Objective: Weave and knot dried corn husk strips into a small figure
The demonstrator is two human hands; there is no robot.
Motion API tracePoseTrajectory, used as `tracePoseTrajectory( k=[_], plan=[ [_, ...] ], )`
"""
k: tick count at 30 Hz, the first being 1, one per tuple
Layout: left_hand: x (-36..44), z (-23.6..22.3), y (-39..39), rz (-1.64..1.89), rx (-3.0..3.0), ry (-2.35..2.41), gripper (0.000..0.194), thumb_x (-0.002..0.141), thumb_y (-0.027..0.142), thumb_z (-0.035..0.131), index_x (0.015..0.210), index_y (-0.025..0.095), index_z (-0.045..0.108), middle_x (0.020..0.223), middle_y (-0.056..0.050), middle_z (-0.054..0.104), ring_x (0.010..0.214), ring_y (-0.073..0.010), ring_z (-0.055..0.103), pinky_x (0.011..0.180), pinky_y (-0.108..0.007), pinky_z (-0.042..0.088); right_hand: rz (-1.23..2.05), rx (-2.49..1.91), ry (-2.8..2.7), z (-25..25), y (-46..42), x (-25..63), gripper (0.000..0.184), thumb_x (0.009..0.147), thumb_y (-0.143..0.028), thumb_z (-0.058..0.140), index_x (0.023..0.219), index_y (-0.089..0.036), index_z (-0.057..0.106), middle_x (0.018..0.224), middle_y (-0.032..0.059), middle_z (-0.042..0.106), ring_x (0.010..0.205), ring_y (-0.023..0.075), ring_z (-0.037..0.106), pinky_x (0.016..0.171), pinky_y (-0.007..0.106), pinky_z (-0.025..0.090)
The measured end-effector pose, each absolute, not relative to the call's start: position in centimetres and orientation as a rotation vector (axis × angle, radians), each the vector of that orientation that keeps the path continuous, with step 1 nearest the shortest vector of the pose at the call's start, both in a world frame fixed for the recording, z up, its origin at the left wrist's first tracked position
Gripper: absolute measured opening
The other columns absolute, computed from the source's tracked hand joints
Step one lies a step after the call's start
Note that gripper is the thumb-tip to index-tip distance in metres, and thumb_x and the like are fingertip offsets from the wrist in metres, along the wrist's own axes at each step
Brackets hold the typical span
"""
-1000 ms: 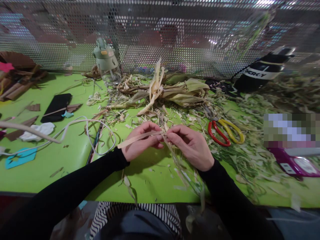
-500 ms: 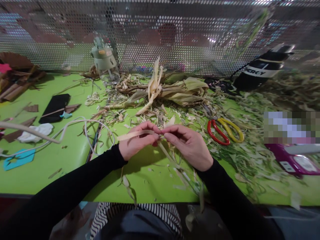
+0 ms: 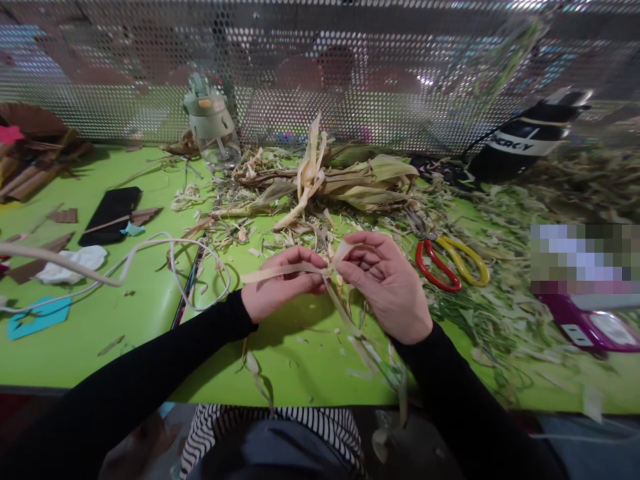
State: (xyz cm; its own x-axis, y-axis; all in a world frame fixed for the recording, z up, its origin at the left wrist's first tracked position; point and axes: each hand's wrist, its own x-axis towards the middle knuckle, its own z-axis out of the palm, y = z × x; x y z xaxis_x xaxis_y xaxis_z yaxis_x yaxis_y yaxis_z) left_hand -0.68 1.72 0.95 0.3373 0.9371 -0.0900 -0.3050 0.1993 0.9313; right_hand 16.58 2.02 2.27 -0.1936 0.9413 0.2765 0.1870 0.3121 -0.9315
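Note:
Over the front of the green table (image 3: 285, 373), my left hand (image 3: 286, 280) pinches a pale corn husk strip (image 3: 280, 272), whose loose end trails left across the fingers. Close beside it, my right hand (image 3: 387, 283) is closed, with a pale husk piece (image 3: 343, 250) between thumb and index finger. The strips meet in a small joint between both hands. From there a greenish braided-looking length (image 3: 345, 317) hangs down to the right, ending in loose husk near the table edge. The exact crossing of the strips is partly covered by fingertips.
Dried corn husks (image 3: 365, 180) lie behind my hands. Scissors (image 3: 453, 260) with red and yellow handles rest at right among scraps. A clear bottle (image 3: 213, 127), a black bottle (image 3: 525, 140), a black phone (image 3: 111, 215) and a white cable (image 3: 173, 250) are around. Perforated metal (image 3: 320, 73) stands behind.
My right hand has lifted slightly and turned, and a pale husk piece now shows upright in its fingers. My left hand has shifted a little right, still pinching the strip.

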Motion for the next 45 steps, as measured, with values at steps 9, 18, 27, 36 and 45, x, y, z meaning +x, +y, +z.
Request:
tracePoseTrajectory(
  k=[9, 18, 27, 36, 45],
  plan=[
    [-0.7, 0.7, 1.8, 1.121, 0.979, 0.788, 0.019, 0.075, 0.021, 0.068, 0.09, 0.013, 0.059, 0.079, -0.003, 0.067, 0.068, -0.0099, 0.063, 0.072, -0.028, 0.053, 0.827, -1.087, -1.873, 2.0, 2.0, 16.5, 0.01, 0.084, -0.029, 0.06, 0.087, -0.02, 0.059, 0.076, 0.0006, 0.061, 0.063, 0.0117, 0.056, 0.056, 0.024, 0.046],
    [-0.6, 0.9, 1.7, 1.148, 1.062, 0.999, 0.027, 0.071, 0.024, 0.07, 0.087, 0.016, 0.051, 0.077, 0.001, 0.059, 0.061, -0.0073, 0.057, 0.056, -0.021, 0.051, 0.773, -1.149, -1.916, 2.0, 1.9, 16.4, 0.009, 0.086, -0.027, 0.057, 0.085, -0.018, 0.059, 0.074, 0.0011, 0.061, 0.063, 0.0122, 0.056, 0.056, 0.024, 0.045],
    [-0.5, 0.2, 1.7, 1.002, 1.249, 0.962, 0.017, 0.079, 0.029, 0.061, 0.075, 0.014, 0.053, 0.069, 0.002, 0.055, 0.061, -0.0069, 0.052, 0.059, -0.021, 0.045, 0.722, -1.238, -1.92, 1.7, 2.1, 16.2, 0.015, 0.084, -0.033, 0.059, 0.088, -0.018, 0.062, 0.077, 0.0021, 0.064, 0.063, 0.0126, 0.057, 0.056, 0.025, 0.046],
    [-0.6, 0.1, 1.4, 0.961, 1.175, 0.934, 0.024, 0.078, 0.032, 0.062, 0.066, 0.015, 0.051, 0.058, 0.002, 0.057, 0.054, -0.0073, 0.051, 0.056, -0.021, 0.041, 1.288, -1.075, -1.631, 1.2, 2.4, 16.3, 0.024, 0.08, -0.036, 0.065, 0.098, -0.021, 0.064, 0.085, 0.0019, 0.067, 0.078, 0.0154, 0.064, 0.074, 0.029, 0.053],
    [-0.4, 0.7, 1.1, 0.827, 1.062, 0.962, 0.021, 0.071, 0.031, 0.067, 0.068, 0.014, 0.055, 0.054, 0.003, 0.055, 0.047, -0.0067, 0.05, 0.051, -0.021, 0.039, 1.579, -0.998, -1.65, 1.9, 2.7, 16.9, 0.028, 0.078, -0.034, 0.067, 0.101, -0.018, 0.063, 0.087, 0.0035, 0.067, 0.075, 0.0145, 0.063, 0.067, 0.027, 0.051]
  ],
)
